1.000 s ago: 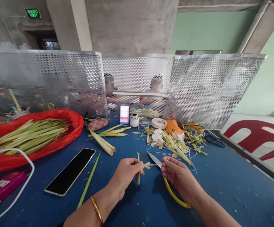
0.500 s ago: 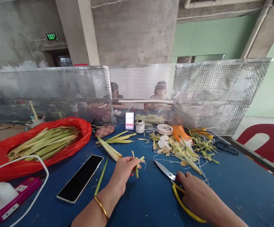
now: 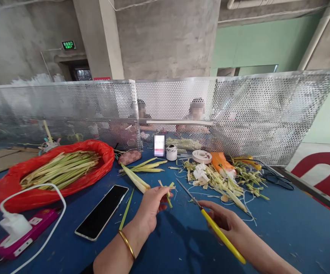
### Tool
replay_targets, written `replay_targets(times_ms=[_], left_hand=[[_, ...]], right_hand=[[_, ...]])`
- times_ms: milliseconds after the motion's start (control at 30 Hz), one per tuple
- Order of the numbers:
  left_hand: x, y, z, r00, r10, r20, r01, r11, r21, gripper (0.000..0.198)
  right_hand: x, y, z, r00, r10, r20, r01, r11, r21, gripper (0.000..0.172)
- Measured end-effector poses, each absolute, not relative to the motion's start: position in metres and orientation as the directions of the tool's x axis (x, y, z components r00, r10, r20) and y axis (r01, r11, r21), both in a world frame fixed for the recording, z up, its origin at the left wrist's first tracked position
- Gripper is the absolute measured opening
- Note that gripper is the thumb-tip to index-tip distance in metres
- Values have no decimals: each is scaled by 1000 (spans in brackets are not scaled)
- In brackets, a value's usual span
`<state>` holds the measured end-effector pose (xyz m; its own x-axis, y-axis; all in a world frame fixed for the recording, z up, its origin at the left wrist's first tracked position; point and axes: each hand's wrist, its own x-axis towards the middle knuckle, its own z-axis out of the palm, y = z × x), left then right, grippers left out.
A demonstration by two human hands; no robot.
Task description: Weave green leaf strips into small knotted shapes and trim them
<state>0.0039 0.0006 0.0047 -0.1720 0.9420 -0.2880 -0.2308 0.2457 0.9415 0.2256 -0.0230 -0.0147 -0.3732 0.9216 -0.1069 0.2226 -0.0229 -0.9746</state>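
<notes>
Between the thumb and fingers of my left hand (image 3: 156,203) is a small bundle of green and pale stalks (image 3: 168,193). My right hand (image 3: 224,220) holds the scissors (image 3: 220,236) by their yellow handles, lifted over the blue table (image 3: 182,243). The blades look closed and point up and left toward the bundle, without touching it. Part of my right hand's fingers is hidden behind the handles. Just beyond my left hand lies a wide pale husk leaf (image 3: 136,178), with more yellow-green leaves (image 3: 150,166) behind it.
A red bag (image 3: 8,190) of long stalks and a purple power strip (image 3: 25,236) with a white cable are at left. A phone (image 3: 102,213) lies beside my left arm. Scraps (image 3: 224,182) and string are piled at right. A perforated metal screen (image 3: 176,95) stands behind; two people sit beyond it.
My right hand has raised the scissors and turned them, with their tips now nearer the bundle. The stalks in my left hand have tilted slightly. The whole view has shifted a little.
</notes>
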Motion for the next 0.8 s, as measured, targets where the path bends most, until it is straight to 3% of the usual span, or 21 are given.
replay_targets(times_ms=[100, 300, 500, 800], left_hand=[[5, 2, 1, -218, 942, -254, -238, 202, 950, 24], [5, 4, -1, -277, 938, -206, -249, 137, 959, 27], [8, 3, -2, -309, 924, -223, -283, 135, 950, 27], [24, -11, -9, -116, 956, -269, -324, 220, 920, 29]], right_hand=[[221, -27, -14, -377, 923, -73, 171, -8, -985, 72], [223, -36, -6, -388, 916, -101, 177, -34, -984, 71], [222, -40, -6, -459, 879, -131, 283, 5, -959, 49], [218, -39, -9, -420, 903, -89, 340, 66, -938, 41]])
